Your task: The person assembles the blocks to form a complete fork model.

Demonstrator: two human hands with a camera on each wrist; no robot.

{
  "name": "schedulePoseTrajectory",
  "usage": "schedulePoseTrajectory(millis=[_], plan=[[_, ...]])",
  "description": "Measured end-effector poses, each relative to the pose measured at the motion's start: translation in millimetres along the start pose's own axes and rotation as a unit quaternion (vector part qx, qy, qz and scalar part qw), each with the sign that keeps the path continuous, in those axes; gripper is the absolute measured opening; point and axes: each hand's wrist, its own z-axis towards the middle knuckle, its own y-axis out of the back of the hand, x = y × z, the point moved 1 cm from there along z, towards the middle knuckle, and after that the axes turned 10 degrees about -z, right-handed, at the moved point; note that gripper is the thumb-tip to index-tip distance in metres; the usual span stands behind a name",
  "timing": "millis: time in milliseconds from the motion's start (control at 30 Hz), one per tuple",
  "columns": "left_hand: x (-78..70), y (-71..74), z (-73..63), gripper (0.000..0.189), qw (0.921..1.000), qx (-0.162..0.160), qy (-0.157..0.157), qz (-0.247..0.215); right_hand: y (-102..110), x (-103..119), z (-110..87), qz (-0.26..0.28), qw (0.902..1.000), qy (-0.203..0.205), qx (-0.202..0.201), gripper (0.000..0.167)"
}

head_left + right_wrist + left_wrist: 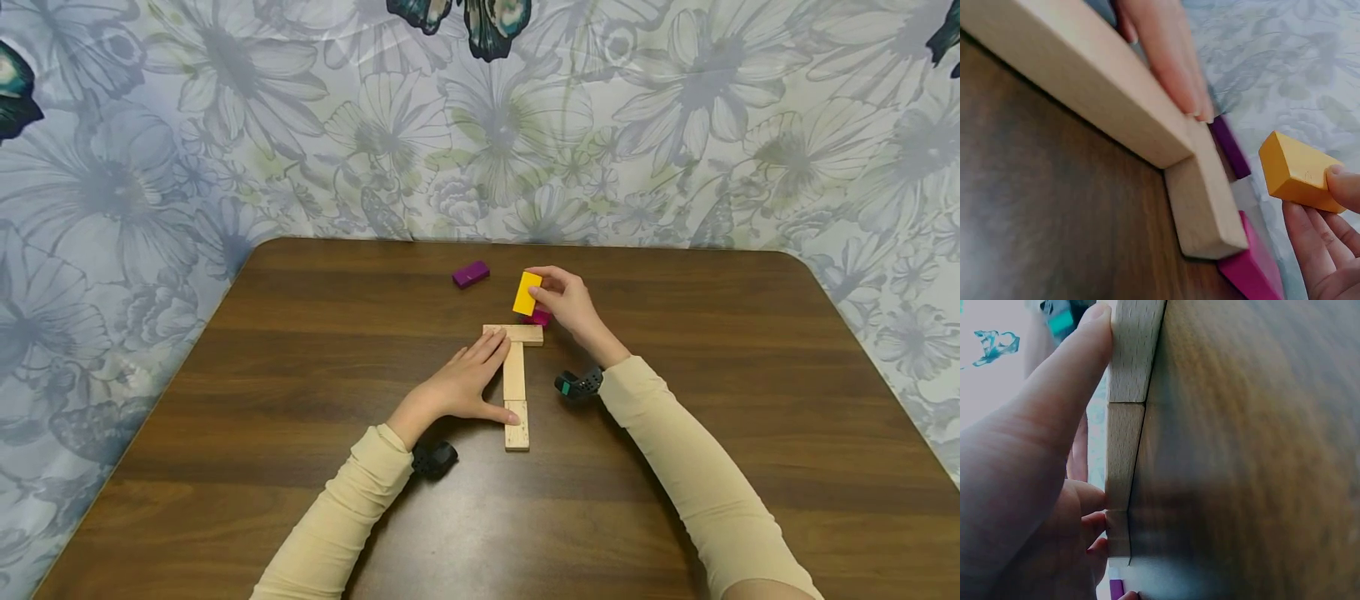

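Three plain wooden blocks lie on the table in a T: a crosswise block (527, 335) at the far end, with a middle block (513, 371) and a near block (517, 437) end to end as its stem. My left hand (465, 383) spans them, straight fingertips on the crosswise block and thumb on the near one. With thumb and fingers, my right hand (568, 304) pinches a yellow block (1294, 169), raised beyond the T. Below it, a magenta block (1254, 262) sits close against the crosswise block's far side, partly hidden in the head view.
A purple block (471, 274) lies alone farther back, left of the yellow one. Dark wrist devices (435, 460) hang under both sleeves, close over the brown table (300, 517). A flower-patterned cloth (480, 167) stands behind the table's far edge.
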Motion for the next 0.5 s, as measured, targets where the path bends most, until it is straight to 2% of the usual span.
schedulePoseTrajectory(millis=[267,500], plan=[[-1.8,0.7,-0.5,0.112,1.0,-0.001,0.003,-0.003,-20,3,17.7,-0.096,0.9948,0.017,0.026,0.029],[-0.9,1.1,-1.4,0.111,1.0,-0.003,-0.002,0.0,-25,3,22.0,-0.198,0.9783,0.042,0.042,0.027]])
